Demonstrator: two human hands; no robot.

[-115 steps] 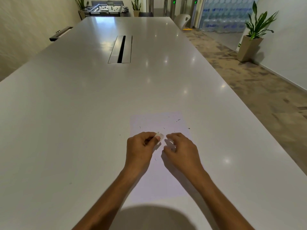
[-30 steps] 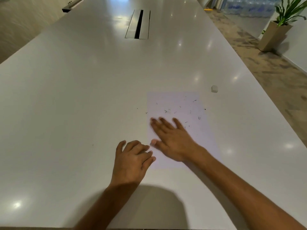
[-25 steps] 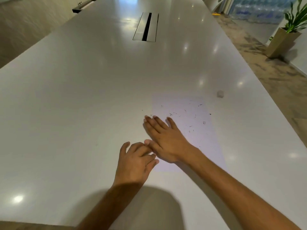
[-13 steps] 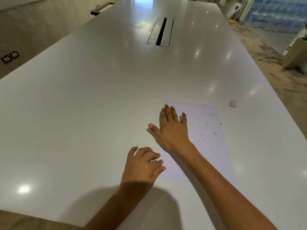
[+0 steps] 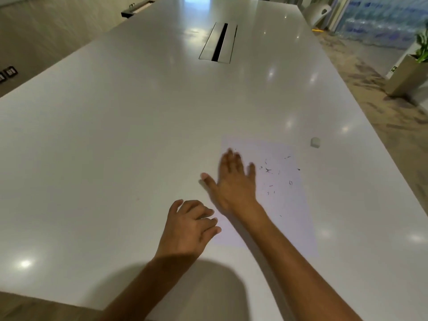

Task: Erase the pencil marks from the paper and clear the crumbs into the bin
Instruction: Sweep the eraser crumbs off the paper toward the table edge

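Note:
A pale sheet of paper [image 5: 284, 205] lies flat on the white table [image 5: 115, 135]. Dark eraser crumbs [image 5: 268, 170] are scattered over its upper right part. My right hand [image 5: 234, 181] rests flat on the paper's left side, fingers spread, blurred. My left hand [image 5: 188, 225] sits loosely curled at the paper's lower left corner, fingertips touching the sheet's edge, holding nothing. A small white eraser [image 5: 315, 142] lies on the table beyond the paper's upper right corner, apart from both hands. No bin is in view.
A cable slot [image 5: 218, 42] is set into the table's middle, far ahead. The table's right edge borders a patterned carpet with a potted plant [image 5: 410, 72]. The near table edge runs just below my forearms.
The eraser that was between my fingers now lies on the table. My right hand has swept flat across the paper to its left side. The left hand stays at the corner.

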